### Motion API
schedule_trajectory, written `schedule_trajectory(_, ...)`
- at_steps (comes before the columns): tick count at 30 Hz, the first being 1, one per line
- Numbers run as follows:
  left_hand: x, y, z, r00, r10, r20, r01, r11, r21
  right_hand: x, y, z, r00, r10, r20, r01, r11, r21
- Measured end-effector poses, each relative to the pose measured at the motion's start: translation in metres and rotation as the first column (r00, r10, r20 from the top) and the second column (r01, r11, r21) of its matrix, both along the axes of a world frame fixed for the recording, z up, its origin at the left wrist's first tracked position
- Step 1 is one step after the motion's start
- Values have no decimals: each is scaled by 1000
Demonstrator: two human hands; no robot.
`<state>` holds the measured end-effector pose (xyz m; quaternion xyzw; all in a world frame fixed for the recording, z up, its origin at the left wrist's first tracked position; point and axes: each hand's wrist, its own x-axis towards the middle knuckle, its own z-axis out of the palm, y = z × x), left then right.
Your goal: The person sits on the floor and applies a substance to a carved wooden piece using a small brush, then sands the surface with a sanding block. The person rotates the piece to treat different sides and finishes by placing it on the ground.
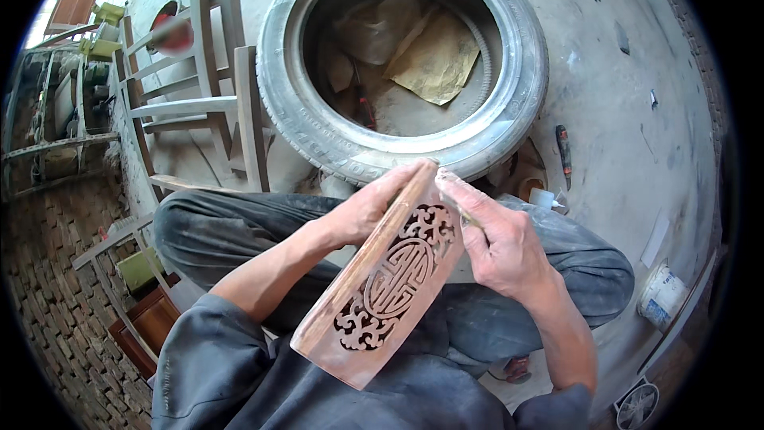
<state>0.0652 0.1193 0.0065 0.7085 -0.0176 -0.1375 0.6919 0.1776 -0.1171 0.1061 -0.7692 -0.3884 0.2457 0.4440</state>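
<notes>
A carved wooden panel (458, 275) lies slanted above my lap, its near end lower left and its far end by the tyre. Its face has a pierced round medallion with scrollwork on both sides, and pale dust coats the wood. My left hand (370, 211) is closed around the panel's left edge near the far end, some fingers hidden behind it. My right hand (505, 243) is closed at the far right corner, fingertips against the wood. A small yellowish folded piece (469, 220) shows between its thumb and fingers; its kind is unclear.
Just ahead lies a big tyre (278, 84) with brown paper (442, 56) inside. Wooden chair frames (251, 119) stand at left. A screwdriver-like tool (563, 155), a small white bottle (545, 198) and a white bucket (663, 297) are at right.
</notes>
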Motion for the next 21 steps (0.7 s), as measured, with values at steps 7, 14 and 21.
schedule_trajectory(7,-13,-17,8,966,-40,-255,-36,957,-288,-21,4,36,938,264,226,-189,933,-305)
schedule_trajectory(14,-22,-27,27,984,-160,80,159,987,14,-68,0,54,925,377,45,-372,923,-96)
schedule_trajectory(21,-44,-32,50,916,-324,235,355,929,-101,-49,-49,75,940,230,250,-162,950,-267)
